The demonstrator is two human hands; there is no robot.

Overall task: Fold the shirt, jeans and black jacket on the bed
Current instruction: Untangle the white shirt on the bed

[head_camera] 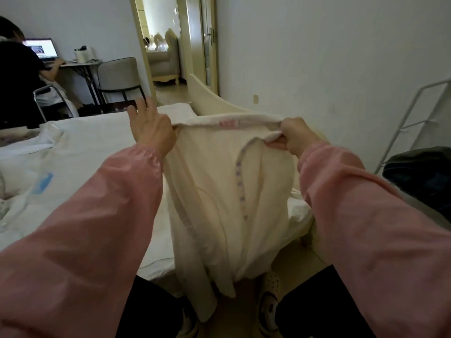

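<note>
None of the three garments looks folded yet; this seems to be the start of the first one. The cream shirt [219, 186] hangs in the air at the middle of the view, stretched by its collar band between both hands. A line of purple buttons runs down the side toward the camera. Its hem droops toward 6 o'clock, past the bed's corner and down near the person's feet.

The right hand [291, 136], at about 1 o'clock, has its fingers curled tight round one end of the collar. The left hand [151, 129], at about 11 o'clock, holds the other end low against the palm while two fingers [140, 106] stick up straight. The thumb is hidden, so just how that hold is made cannot be told.

The bed [92, 142] spreads from 9 to 11 o'clock, its white sheet rumpled. A dark heap [419, 172] sits at 3 o'clock beside a white rack [412, 113]. It may be the black jacket or the jeans, but I cannot tell which, and the other piece is not in view.

By my reckoning all the work is left: the shirt must be laid flat and folded, then the two remaining pieces.
</note>
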